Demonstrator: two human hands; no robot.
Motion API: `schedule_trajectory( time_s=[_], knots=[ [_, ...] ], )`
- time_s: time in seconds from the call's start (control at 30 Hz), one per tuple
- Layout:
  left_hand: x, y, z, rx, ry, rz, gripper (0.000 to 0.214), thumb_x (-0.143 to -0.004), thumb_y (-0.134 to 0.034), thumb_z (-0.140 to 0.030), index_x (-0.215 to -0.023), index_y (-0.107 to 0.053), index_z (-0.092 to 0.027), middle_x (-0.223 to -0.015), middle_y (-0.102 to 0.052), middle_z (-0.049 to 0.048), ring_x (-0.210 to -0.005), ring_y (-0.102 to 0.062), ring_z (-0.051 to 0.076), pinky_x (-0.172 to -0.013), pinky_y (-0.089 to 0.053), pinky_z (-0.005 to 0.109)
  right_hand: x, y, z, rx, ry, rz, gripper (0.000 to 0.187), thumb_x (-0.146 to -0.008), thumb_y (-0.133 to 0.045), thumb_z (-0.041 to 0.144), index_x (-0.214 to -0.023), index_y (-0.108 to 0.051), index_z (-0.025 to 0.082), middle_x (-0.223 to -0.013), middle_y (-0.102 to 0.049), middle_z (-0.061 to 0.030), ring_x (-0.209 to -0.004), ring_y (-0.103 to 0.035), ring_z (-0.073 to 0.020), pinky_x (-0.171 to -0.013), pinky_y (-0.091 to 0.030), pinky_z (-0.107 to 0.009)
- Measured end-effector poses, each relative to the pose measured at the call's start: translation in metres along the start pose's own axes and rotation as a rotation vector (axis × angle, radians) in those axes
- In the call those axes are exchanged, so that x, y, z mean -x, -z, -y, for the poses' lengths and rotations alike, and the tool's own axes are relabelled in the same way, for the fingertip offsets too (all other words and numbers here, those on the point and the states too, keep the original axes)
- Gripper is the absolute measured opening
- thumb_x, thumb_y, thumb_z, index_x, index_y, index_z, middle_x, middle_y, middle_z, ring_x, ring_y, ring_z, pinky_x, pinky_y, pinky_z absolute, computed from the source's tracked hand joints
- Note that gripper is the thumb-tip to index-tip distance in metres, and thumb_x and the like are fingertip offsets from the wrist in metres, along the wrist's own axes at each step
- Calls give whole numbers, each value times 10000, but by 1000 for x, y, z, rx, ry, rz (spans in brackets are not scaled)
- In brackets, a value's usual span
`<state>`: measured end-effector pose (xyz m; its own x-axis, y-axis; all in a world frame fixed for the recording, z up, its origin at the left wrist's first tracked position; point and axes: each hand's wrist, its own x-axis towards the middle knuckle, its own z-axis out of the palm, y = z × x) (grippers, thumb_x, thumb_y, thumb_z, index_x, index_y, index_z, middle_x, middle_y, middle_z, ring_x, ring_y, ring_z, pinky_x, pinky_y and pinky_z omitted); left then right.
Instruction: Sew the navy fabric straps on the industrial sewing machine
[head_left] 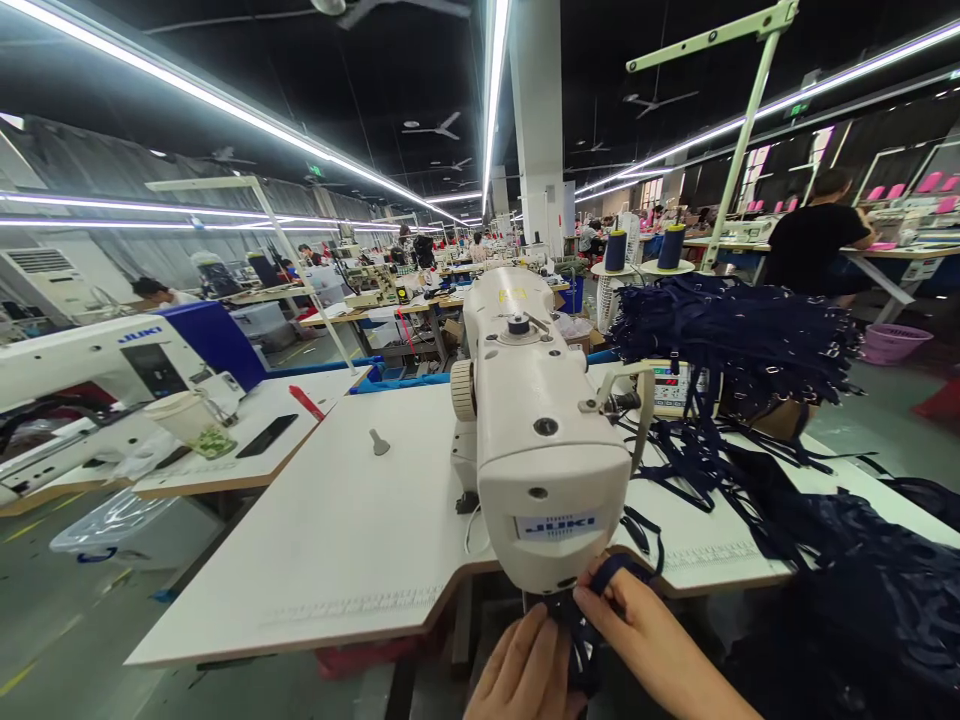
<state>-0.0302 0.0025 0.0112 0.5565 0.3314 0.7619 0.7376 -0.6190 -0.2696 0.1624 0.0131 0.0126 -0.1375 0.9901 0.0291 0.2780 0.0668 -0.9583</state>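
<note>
A white sewing machine [534, 430] stands on the white table [352, 540] right in front of me. Both my hands are at its near end, under the head. My left hand [525, 672] lies on a dark navy strap piece [581, 640] with its fingers together, pressing it down. My right hand [637, 625] pinches the same navy strap, which loops over its fingers near the needle area. The needle itself is hidden by the machine head.
A heap of navy straps [731, 335] rests on a box at the right, more navy fabric [862, 590] spills over the table's right side. A control panel [675, 388] sits behind the machine. Left is another machine [90, 370], a cup [187, 420], a phone [268, 436]. Other workers sit farther back.
</note>
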Motion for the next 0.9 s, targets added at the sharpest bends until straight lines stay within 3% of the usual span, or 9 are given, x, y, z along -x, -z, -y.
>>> schedule_trajectory(
  time_s=[0.1, 0.27, 0.4, 0.53, 0.63, 0.9],
  knots=[
    [-1, -2, 3, 47, -44, 58, 449, -1032, -232, -242, -998, -678, -208, -962, -740, -55, -920, -671, 91, -845, -452, 228, 1, 3, 2, -7, 10, 24, 291, -986, -424, 454, -984, -577, 208, -837, -586, -9, -787, -543, -196, -700, -422, -301],
    [-1, 1, 1, 28, 140, 91, 444, -1024, -255, -433, -958, -683, -334, -1002, -730, -114, -820, -659, 130, -745, -412, 339, 2, 2, 2, 60, -34, 0, 315, -981, -424, 469, -954, -591, 203, -878, -623, -28, -797, -564, -204, -719, -439, -316],
    [3, -1, -2, -16, 164, 62, 393, -1008, -301, -453, -1011, -683, -361, -1023, -731, -90, -825, -660, 154, -731, -439, 341, 2, -1, -2, 81, 4, -39, 270, -969, -449, 427, -966, -608, 209, -927, -643, -43, -847, -577, -222, -753, -447, -330],
    [5, -5, -2, 30, 61, -6, 377, -1018, -332, -364, -992, -694, -263, -951, -741, -57, -885, -669, 132, -819, -480, 283, 1, -2, -2, 96, -4, -75, 279, -945, -491, 437, -1044, -610, 206, -950, -644, -52, -883, -579, -237, -778, -443, -340],
    [3, -5, 1, 66, -52, -10, 341, -1016, -355, -253, -994, -692, -208, -950, -741, -63, -888, -672, 106, -859, -491, 232, -1, -2, 2, 87, -3, -101, 285, -930, -498, 447, -1001, -608, 194, -924, -632, -50, -868, -567, -233, -764, -442, -331],
    [1, -1, 13, 136, -190, 79, 333, -988, -359, -128, -1057, -678, -194, -1001, -736, -48, -850, -687, 113, -772, -558, 216, -5, 6, 7, 30, -17, -23, 186, -915, -532, 366, -927, -596, 191, -778, -536, 16, -730, -488, -174, -673, -398, -279]
  ],
)
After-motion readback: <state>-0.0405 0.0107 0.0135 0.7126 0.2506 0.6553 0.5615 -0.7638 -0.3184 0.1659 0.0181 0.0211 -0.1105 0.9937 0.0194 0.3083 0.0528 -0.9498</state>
